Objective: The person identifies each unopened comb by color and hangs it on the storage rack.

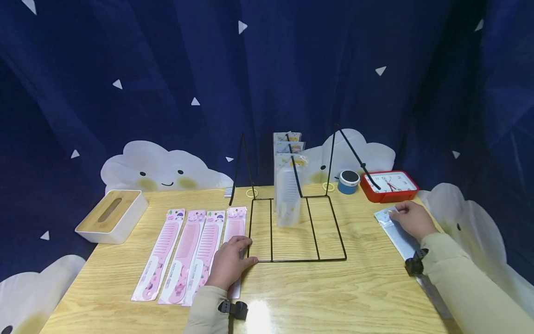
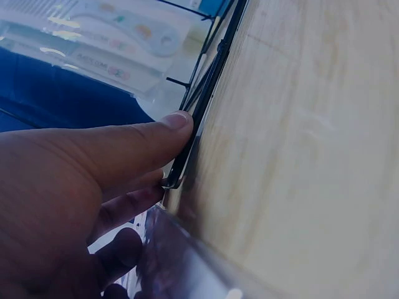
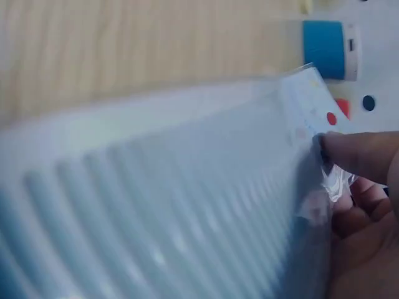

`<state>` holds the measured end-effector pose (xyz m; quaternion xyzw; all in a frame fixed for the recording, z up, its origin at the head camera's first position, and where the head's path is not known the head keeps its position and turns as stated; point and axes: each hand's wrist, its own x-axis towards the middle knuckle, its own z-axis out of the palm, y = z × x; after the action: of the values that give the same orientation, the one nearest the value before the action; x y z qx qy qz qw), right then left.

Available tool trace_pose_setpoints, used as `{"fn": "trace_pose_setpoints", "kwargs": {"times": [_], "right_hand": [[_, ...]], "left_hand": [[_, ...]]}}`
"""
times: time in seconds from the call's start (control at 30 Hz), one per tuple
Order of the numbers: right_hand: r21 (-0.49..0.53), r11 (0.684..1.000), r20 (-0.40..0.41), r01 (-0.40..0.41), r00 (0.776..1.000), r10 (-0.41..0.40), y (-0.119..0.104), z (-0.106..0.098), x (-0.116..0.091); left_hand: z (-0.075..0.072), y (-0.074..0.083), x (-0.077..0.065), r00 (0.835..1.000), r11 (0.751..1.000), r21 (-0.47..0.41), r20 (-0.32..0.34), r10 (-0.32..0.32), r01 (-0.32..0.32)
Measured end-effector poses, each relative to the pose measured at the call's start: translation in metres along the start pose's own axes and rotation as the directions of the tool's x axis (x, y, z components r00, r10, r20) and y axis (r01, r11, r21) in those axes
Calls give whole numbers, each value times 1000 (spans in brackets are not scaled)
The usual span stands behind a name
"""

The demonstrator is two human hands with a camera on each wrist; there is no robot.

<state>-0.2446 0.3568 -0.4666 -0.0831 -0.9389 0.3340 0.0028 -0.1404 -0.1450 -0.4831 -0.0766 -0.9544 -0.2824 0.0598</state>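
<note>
Clearly, only its wrist view shows the left hand (image 2: 68,180) pinching the rack (image 1: 301,261); at three o'clock, the right hand (image 1: 415,221) grips a comb (image 1: 399,237).

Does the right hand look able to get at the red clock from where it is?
Probably yes: the red clock stands just past the right hand, with nothing visible between them. The hand pinches a packaged comb, though, so it would likely have to let go first.
</note>
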Motion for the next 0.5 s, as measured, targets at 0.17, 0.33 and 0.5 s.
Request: {"fn": "trace_pose_setpoints", "kwargs": {"times": [0.17, 0.33, 0.5], "right_hand": [[78, 996, -10, 51, 999, -51, -22, 0, -14], [149, 982, -86, 116, 991, -104, -54, 4, -30], [246, 956, -107, 158, 985, -135, -90, 5, -48]], "left_hand": [[-1, 2, 0, 1000, 1000, -4, -1, -4, 4], [-1, 2, 1, 1000, 1000, -6, 9, -13, 13], [0, 2, 1, 1000, 1000, -8, 14, -20, 20]]}}
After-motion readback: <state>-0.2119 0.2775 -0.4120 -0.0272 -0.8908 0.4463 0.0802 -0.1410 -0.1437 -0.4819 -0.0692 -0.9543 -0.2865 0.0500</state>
